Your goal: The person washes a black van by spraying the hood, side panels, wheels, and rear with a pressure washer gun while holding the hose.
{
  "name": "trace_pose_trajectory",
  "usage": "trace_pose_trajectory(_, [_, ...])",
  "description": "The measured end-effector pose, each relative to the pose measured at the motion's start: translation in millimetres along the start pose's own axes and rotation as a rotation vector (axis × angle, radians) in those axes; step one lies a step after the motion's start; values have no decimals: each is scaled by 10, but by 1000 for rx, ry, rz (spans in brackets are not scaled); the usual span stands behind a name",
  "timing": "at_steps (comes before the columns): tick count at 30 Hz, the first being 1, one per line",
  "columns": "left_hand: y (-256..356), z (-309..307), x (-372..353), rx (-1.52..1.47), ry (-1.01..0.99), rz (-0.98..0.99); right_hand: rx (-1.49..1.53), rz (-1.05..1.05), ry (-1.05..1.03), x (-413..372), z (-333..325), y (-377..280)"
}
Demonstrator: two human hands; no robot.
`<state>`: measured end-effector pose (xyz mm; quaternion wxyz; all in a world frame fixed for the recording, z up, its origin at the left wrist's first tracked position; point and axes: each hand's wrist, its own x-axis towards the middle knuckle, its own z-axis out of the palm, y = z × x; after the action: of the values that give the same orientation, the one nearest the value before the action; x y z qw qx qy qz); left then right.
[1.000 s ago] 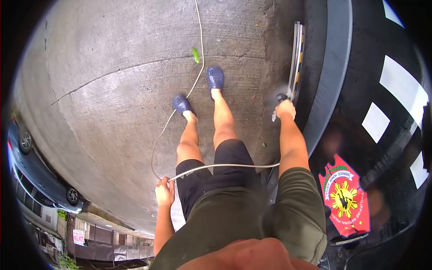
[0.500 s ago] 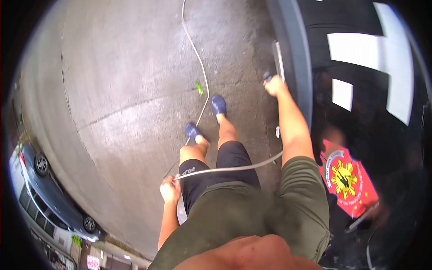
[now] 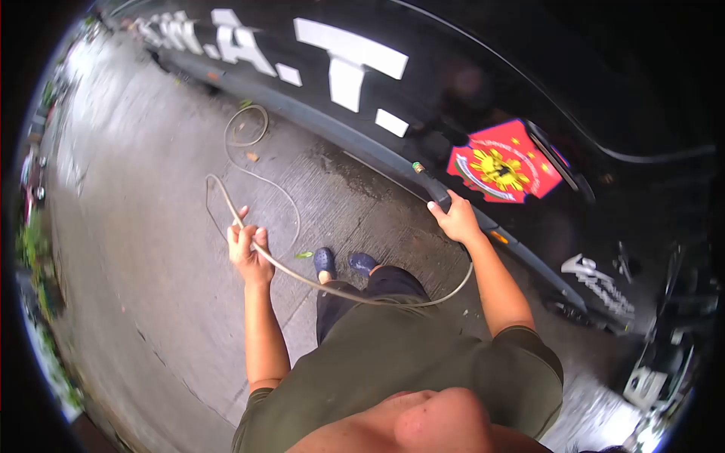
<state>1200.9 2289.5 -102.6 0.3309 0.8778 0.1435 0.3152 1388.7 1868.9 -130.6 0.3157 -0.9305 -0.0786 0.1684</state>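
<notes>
A pale, thin hose [image 3: 317, 284] loops in front of my body, running from my left hand [image 3: 251, 251] across to my right. My left hand is raised out to the left, its fingers curled round the hose. In my right hand [image 3: 458, 220] is a dark spray gun [image 3: 432, 186], its brass-and-green tip [image 3: 418, 167] pointing at the side of a black vehicle [image 3: 445, 45]. The gun's handle is mostly hidden by my fingers, and the hose comes up below that hand.
White letters [image 3: 347, 53] and a red emblem [image 3: 502, 162] mark the vehicle's side, above a grey lower sill [image 3: 325, 124]. More hose [image 3: 260, 177] lies coiled on the wet concrete floor [image 3: 143, 226]. My blue clogs [image 3: 325, 260] stand beside a green leaf [image 3: 303, 255].
My view has turned towards the vehicle. My left hand has risen from beside my hip with the hose in it. The spray gun now shows more clearly in my right hand.
</notes>
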Motion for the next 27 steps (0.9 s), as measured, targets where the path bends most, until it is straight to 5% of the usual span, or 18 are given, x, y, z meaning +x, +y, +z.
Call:
trace_pose_trajectory(3, [-78,420,97,125,-462,-105,-158,115,55,-820,-190,-42])
trace_pose_trajectory(5, [-575,734,-149,97,-676,27,-170,242,134,-1409,-111,42])
trace_pose_trajectory(11, [-1078,845,-792,105,-1085,33,-96,536,575,-2660,-441,-346])
trace_pose_trajectory(17, [-1160,1087,-790,73,-1105,159,-81,337,992,-2666,-1300,-1021])
trace_pose_trajectory(27, [-750,1090,-159,5,-878,144,-23,299,1030,-2279,-1626,-1005])
